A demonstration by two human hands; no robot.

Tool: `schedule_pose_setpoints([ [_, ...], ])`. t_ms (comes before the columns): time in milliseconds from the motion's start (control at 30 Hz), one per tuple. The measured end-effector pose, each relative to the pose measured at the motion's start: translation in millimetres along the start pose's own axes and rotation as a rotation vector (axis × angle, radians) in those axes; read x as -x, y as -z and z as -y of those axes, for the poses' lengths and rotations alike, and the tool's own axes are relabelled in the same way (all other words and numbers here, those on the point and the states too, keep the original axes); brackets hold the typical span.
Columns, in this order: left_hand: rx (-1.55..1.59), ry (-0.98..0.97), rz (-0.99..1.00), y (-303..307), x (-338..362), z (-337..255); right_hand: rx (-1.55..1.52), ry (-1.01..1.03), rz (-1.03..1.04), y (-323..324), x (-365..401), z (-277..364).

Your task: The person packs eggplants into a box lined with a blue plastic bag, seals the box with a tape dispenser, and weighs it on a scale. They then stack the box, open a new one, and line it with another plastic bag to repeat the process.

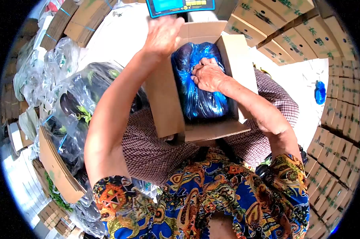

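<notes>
An open cardboard box stands between my knees with its flaps folded outward. Inside it lies a shiny blue plastic bag, filled with dark purple produce that looks like eggplants. My right hand is closed on the gathered top of the bag, its fingers bent into the plastic. Beyond the far left corner of the box, my left hand is raised just below a scale display with a blue frame. Its back faces me, and most of its fingers are hidden.
Clear plastic bags of eggplants lie to the left. Flattened cardboard leans beside them, and tied cardboard stacks sit at the far left. Stacked printed boxes line the right side. A blue plastic piece lies on the white floor.
</notes>
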State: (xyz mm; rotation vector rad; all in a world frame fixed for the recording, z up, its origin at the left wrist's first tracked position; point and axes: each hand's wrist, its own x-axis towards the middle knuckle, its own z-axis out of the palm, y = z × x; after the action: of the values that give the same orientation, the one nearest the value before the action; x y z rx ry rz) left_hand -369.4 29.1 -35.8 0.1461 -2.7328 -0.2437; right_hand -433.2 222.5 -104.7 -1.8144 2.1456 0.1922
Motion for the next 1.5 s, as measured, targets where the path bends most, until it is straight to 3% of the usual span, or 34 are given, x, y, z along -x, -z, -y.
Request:
schedule_pose_setpoints([
  [33,0.117,0.125,0.247,0,-9,-5,0.033,-0.012,-0.029,0,2,-1],
  [67,0.094,0.137,0.234,0,-12,-13,0.066,-0.022,-0.054,-1,6,0],
  [133,0.040,0.108,0.398,3,-8,-22,0.088,-0.032,-0.143,-6,10,5],
  [167,0.002,0.096,0.476,6,-7,-21,0.098,-0.032,-0.081,-6,10,7],
  [200,0.001,-0.005,0.439,-15,11,-11,0.077,-0.051,-0.094,-12,8,9],
  [267,0.329,0.010,0.351,-61,55,2,-0.006,-0.062,-0.124,-13,12,13],
  [300,-0.201,-0.221,0.316,-29,62,-25,-0.069,-0.057,-0.141,-8,22,15],
  [433,-0.170,-0.163,0.266,-35,74,-38,-0.206,0.055,-0.178,42,85,19],
  [500,-0.111,-0.156,0.319,-32,71,-38,-0.383,0.276,-0.020,54,117,10],
  [567,-0.029,-0.158,0.337,-33,70,-38,-0.496,0.362,0.323,73,143,22],
  [633,0.032,-0.125,0.378,-37,69,-40,-0.292,0.269,0.292,51,151,40],
  [700,0.079,-0.121,0.412,-40,68,-41,-0.525,0.250,0.167,38,143,23],
  [733,0.094,-0.126,0.431,-40,69,-41,-0.419,0.295,0.131,45,134,16],
  [833,0.092,-0.113,0.505,-44,74,-44,-0.332,0.005,0.077,35,104,5],
  [933,0.095,-0.049,0.534,-39,84,-62,-0.248,-0.027,-0.021,30,97,7],
  [1067,0.040,-0.047,0.469,-41,89,-70,-0.084,-0.071,-0.511,21,113,-9],
  [1100,0.060,-0.046,0.462,-40,89,-69,-0.115,-0.284,-0.544,41,118,-13],
  [1167,0.080,-0.046,0.470,-40,92,-68,-0.533,-0.670,-0.392,7,121,-60],
  [1267,0.075,-0.062,0.452,-46,87,-63,-0.621,-0.571,-0.504,7,143,-62],
  [1300,0.075,-0.067,0.430,-48,90,-62,-1.305,-0.470,-0.490,45,150,-46],
  [1333,0.077,-0.082,0.415,-51,95,-62,-1.043,-0.419,-0.433,65,150,-21],
  [1400,0.070,-0.098,0.418,-53,98,-59,-0.679,-0.184,-0.606,44,142,8],
  [1467,0.043,-0.082,0.426,-55,96,-58,-0.723,-0.118,-0.532,19,135,19],
  [1500,0.077,-0.072,0.435,-55,94,-58,-0.532,0.004,-0.499,-9,128,27],
])
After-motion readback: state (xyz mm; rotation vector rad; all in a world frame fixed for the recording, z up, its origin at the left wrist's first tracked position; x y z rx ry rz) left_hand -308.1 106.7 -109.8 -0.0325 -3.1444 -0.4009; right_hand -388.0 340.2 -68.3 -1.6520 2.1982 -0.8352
